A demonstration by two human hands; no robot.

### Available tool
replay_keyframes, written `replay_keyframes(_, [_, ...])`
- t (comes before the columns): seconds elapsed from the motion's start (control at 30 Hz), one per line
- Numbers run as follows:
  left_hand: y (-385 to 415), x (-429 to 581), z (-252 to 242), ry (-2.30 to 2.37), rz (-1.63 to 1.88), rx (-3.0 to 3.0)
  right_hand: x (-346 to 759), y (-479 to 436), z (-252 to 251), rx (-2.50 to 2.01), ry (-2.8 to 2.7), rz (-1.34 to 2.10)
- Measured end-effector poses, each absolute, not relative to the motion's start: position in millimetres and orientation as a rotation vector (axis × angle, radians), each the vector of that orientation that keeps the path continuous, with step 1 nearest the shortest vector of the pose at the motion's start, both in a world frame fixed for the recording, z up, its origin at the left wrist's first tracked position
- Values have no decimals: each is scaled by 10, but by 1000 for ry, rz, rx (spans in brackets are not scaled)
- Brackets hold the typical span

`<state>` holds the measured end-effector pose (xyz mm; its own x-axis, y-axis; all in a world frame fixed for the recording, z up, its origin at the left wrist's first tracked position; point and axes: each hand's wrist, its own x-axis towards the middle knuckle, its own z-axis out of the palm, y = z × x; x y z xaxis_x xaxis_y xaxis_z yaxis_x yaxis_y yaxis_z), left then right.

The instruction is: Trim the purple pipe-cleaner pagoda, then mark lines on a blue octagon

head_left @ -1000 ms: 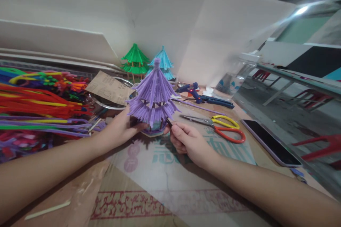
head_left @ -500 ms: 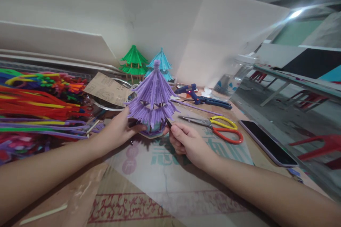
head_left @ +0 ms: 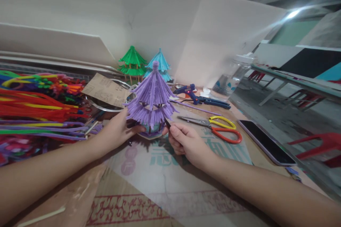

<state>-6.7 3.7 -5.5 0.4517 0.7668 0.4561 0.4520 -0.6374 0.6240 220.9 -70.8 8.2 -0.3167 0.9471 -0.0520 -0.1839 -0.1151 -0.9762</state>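
So, far left there's a big heap of pipe cleaners (head_left: 39, 108) in every colour, red and orange mostly, with a scrap of cardboard (head_left: 106, 90) propped at its edge. Next over, the left hand (head_left: 117, 133) is curled around the bottom of the purple pagoda (head_left: 151, 99), fingers tucked under the lower roof and gripping it upright on the printed cardboard sheet (head_left: 165, 170). Behind it by the wall sit a green pagoda (head_left: 131, 60) and a blue pagoda (head_left: 160, 62), both looking finished. The purple one seems nearly there to me: both roof tiers are on, the knob's on top, and it stands on its base. All that looks left is fiddly stuff under the lower eave, where the right hand (head_left: 183, 142) is closed in a pinch on a small dark stick (head_left: 167, 123), its tip touching the roof fringe (can't tell exactly what it is). Further right lie a blue glue gun (head_left: 190, 92), yellow and red scissors (head_left: 221, 129), and a phone (head_left: 266, 143) face up, all untouched.
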Motion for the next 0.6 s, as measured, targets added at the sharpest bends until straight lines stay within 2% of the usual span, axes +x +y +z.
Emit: replay_keyframes(0.6, [60,-64,-100,995,1112,2307,2200,-708,87,-959,-1341,1522])
